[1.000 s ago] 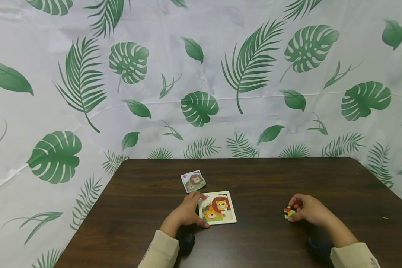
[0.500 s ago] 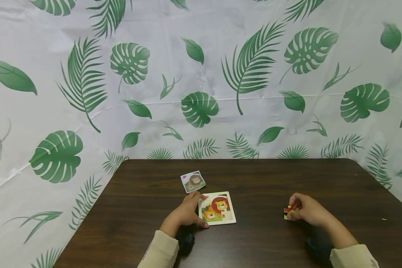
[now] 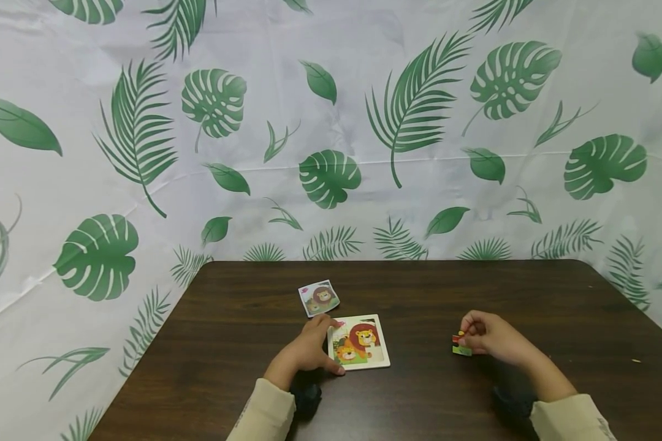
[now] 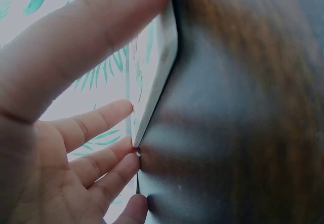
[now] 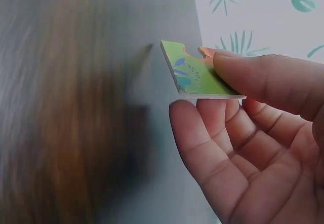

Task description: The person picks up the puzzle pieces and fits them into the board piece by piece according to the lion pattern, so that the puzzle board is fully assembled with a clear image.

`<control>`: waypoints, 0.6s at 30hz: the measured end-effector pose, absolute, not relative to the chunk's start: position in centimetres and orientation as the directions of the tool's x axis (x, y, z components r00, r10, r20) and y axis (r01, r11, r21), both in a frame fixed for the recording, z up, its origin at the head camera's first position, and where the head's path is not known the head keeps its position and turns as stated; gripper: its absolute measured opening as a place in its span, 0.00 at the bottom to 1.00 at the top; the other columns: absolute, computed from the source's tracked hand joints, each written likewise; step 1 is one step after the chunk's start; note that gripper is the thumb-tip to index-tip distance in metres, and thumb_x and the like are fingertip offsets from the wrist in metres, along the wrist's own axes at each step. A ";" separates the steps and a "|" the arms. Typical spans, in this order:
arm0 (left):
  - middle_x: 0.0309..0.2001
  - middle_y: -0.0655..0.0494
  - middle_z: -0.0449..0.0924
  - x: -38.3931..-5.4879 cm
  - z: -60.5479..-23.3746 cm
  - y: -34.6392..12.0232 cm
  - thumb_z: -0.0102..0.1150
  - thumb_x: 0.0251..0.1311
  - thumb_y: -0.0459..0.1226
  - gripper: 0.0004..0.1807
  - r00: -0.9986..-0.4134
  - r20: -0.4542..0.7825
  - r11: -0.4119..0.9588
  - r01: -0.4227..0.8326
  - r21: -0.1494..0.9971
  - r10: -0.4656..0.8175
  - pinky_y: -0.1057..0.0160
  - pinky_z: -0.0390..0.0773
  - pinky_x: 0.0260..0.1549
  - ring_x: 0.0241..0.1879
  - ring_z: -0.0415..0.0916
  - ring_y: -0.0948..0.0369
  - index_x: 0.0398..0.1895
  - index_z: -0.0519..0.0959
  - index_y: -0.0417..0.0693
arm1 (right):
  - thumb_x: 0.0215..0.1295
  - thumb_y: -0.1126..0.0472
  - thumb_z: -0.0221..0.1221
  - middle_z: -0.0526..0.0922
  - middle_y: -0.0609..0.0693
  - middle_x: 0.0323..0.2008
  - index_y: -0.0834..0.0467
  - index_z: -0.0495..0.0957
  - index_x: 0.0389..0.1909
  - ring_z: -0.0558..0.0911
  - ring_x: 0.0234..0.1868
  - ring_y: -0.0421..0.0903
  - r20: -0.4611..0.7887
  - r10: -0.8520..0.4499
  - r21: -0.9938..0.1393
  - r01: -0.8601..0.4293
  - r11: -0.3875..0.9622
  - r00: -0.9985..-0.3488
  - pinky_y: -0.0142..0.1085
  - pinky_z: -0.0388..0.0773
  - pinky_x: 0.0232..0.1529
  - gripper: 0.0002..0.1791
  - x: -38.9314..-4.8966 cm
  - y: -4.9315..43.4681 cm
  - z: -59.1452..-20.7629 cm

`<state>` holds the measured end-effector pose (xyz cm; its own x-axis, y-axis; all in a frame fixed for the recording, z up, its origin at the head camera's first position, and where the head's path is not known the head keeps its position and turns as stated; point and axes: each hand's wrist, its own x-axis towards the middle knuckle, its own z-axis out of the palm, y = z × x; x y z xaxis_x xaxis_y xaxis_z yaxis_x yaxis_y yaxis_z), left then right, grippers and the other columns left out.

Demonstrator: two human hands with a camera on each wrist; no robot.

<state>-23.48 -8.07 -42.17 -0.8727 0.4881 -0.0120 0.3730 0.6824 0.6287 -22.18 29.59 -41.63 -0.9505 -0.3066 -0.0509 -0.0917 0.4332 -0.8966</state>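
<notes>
My left hand spans the left side of a square wooden puzzle board that lies on the table. Its thumb is at the board's near edge; the index fingertip touches the upper left, and the other fingers are spread and nearly straight. The board bears a lion picture with a bare spot at lower right. Farther right, my right hand pinches a puzzle piece between thumb and fingers, close over the table. The piece shows green ground, blue leaves and a rounded notch in its edge.
A small square picture card with the same lions lies just behind the board. The dark wooden table reaches back to a white leaf-print cloth. A tiny yellow-green scrap lies at far right.
My right hand has moved left with the puzzle piece, which has turned so more of its green side faces the head view. My left hand and the board stay in place.
</notes>
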 end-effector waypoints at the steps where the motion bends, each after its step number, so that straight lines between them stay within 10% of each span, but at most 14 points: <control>1: 0.61 0.42 0.57 -23.5 -42.2 -8.1 0.78 0.33 0.42 0.43 -0.873 -0.012 0.683 0.374 0.627 0.488 0.44 0.59 0.56 0.59 0.54 0.46 0.56 0.66 0.38 | 0.57 0.68 0.61 0.72 0.55 0.29 0.69 0.66 0.36 0.77 0.33 0.50 -0.049 -0.310 -0.900 -0.093 0.426 -0.950 0.40 0.79 0.31 0.14 -22.3 29.3 -41.6; 18: 0.62 0.41 0.56 -23.5 -42.2 -8.0 0.77 0.34 0.42 0.43 -0.879 -0.025 0.692 0.357 0.628 0.477 0.44 0.59 0.57 0.61 0.53 0.45 0.56 0.66 0.38 | 0.57 0.68 0.61 0.73 0.57 0.30 0.67 0.67 0.36 0.79 0.33 0.53 -0.036 -0.361 -0.916 -0.114 0.385 -0.932 0.43 0.79 0.29 0.12 -23.1 24.5 -40.7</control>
<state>-23.50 -8.00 -42.16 -0.8787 0.4767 -0.0253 0.3572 0.6917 0.6277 -23.13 24.52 -40.70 -0.9319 -0.3610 -0.0357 -0.1139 0.3847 -0.9160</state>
